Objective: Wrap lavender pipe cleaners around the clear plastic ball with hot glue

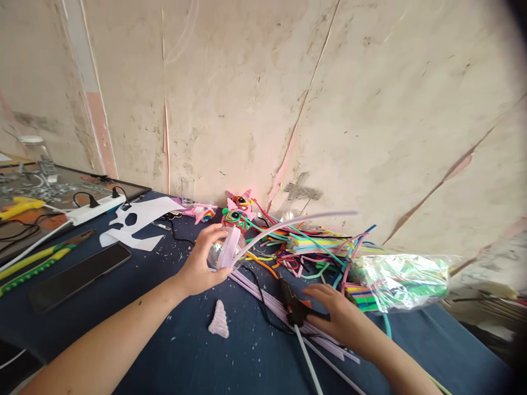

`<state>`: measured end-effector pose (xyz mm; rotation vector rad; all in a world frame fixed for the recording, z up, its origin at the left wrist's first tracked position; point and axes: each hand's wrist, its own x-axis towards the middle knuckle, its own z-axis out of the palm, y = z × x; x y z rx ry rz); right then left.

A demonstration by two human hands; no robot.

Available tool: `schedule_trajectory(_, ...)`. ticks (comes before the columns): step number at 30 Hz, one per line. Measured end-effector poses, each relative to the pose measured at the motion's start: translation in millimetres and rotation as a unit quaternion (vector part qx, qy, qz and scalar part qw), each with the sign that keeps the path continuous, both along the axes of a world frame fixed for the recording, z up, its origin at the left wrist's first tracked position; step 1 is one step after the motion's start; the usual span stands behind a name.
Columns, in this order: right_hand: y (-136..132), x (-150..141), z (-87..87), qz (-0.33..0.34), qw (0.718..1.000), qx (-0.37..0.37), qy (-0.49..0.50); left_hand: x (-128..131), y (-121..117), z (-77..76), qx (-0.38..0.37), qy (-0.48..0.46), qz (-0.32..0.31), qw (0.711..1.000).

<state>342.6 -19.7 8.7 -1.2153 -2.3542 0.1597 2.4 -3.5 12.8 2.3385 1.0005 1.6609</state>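
My left hand [208,258] grips a clear plastic ball [214,253] with a band of lilac pipe cleaners [229,247] laid over it. One long lilac pipe cleaner [296,218] curves up from the ball to the right. Beside the black glue gun [291,302], my right hand [340,312] has thumb and fingers apart around its handle, without closing on it. A white glue stick [308,359] sticks out of the gun's back end. Under the gun runs a bundle of straight lilac pipe cleaners [263,299]. A small ridged lilac triangle [219,320] lies nearer me.
Colourful pipe cleaners [313,247] and a clear bag of them [405,282] lie at right. Decorated figures [237,211] and a drinking glass [188,190] stand by the wall. Leftward are cut white paper [144,219], a phone [82,277], pliers [45,260] and a power strip [96,208].
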Motion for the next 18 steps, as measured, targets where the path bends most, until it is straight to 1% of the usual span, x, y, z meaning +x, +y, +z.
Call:
schedule_trajectory(2, -7.5, -18.5, 20.8, -0.022, 0.996, -0.001, 0.085, 1.9, -2.5, 1.3, 0.013, 0.021, 0.01, 1.0)
schedule_trajectory(4, -14.5, -48.1, 39.6, -0.027, 0.984, -0.026, 0.174, 3.6, -4.3, 1.6, 0.018, 0.039, 0.016, 0.999)
schedule_trajectory(5, -16.9, -64.9, 46.6, -0.011, 0.975, -0.045, 0.218, 4.3, -5.0, 1.6, 0.018, 0.048, 0.016, 0.999)
schedule_trajectory(7, -18.1, -97.2, 54.9, 0.04, 0.949, -0.098, 0.296, 5.5, -5.8, 1.3, 0.016, 0.064, 0.013, 0.998)
schedule_trajectory(9, -15.0, -121.9, 56.4, 0.08, 0.922, -0.139, 0.354, 6.1, -5.9, 0.9, 0.012, 0.078, 0.007, 0.997)
schedule_trajectory(10, -12.5, -130.2, 55.6, 0.086, 0.913, -0.145, 0.372, 6.2, -5.7, 0.6, 0.01, 0.081, 0.003, 0.997)
schedule_trajectory(11, -10.0, -136.0, 54.3, 0.089, 0.91, -0.137, 0.381, 6.2, -5.5, 0.4, 0.009, 0.082, 0.002, 0.997)
schedule_trajectory(13, -6.1, -141.3, 51.5, 0.086, 0.916, -0.111, 0.375, 5.9, -4.9, 0.2, 0.008, 0.077, 0.001, 0.997)
schedule_trajectory(16, -4.5, -142.1, 48.3, 0.086, 0.93, -0.084, 0.348, 5.1, -4.6, 0.2, 0.006, 0.072, 0.004, 0.997)
schedule_trajectory(18, -4.6, -142.5, 45.4, 0.087, 0.928, -0.081, 0.352, 4.8, -4.8, 0.4, 0.002, 0.07, 0.007, 0.998)
